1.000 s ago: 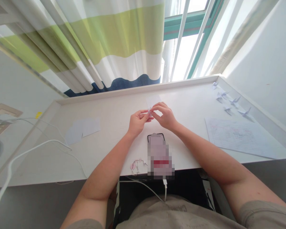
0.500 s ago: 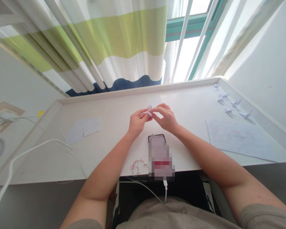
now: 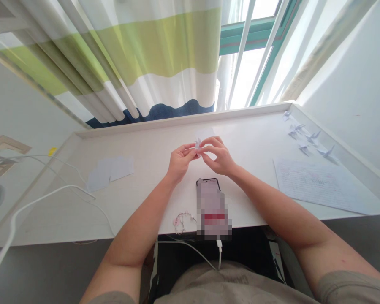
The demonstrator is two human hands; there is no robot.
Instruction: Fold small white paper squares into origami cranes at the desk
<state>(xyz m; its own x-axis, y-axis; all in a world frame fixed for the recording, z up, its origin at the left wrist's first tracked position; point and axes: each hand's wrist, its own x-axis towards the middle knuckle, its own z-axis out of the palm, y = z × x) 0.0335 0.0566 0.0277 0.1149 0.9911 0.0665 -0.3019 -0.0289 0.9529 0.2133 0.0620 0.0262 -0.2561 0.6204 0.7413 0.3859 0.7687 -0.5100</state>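
Observation:
Over the middle of the desk, a small folded piece of white paper (image 3: 198,145) is pinched in my left hand (image 3: 180,162), between the thumb and fingers. My right hand (image 3: 220,156) meets it from the right, its fingertips pressed on the paper and partly hiding its shape. Behind the hands a flat white paper sheet (image 3: 205,131) lies on the desk. Just below them rests a phone (image 3: 208,182), its screen blurred out. Several folded paper cranes (image 3: 313,137) stand at the far right of the desk.
A written sheet (image 3: 316,185) lies on the right of the white desk (image 3: 152,169). Blank paper squares (image 3: 122,168) are at the left, near white cables (image 3: 50,197). A beaded phone strap (image 3: 181,220) lies beside the phone. A raised rim edges the desk, below curtains (image 3: 164,46).
My right fingers have shifted slightly and spread a little more at the folded paper. My left hand still holds it in nearly the same place.

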